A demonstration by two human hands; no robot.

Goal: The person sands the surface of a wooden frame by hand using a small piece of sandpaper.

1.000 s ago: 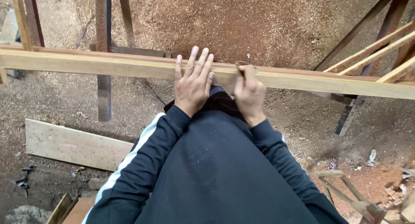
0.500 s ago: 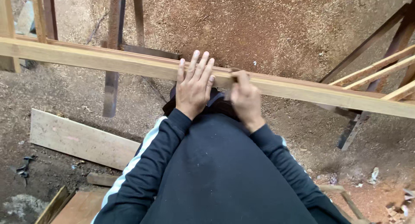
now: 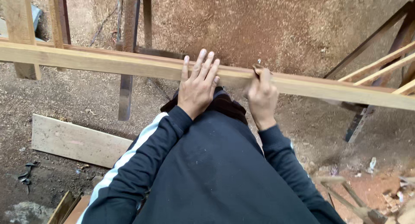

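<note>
A long pale wooden beam runs across the view from left to right, at about waist height. My left hand lies flat on it with the fingers spread, pressing on its near face. My right hand is closed around a small brownish piece, held against the beam's near edge; what the piece is I cannot tell. Dark sleeves, the left one with a white stripe, cover both my arms.
The ground is covered in sawdust. A flat plank lies on it at the lower left. Upright wooden posts stand behind the beam at the upper left. Slanted timber strips lean in from the right. Wood scraps lie at the lower right.
The view has shifted a little, so the beam and both hands sit lower and further left. Both hands keep their places on the beam.
</note>
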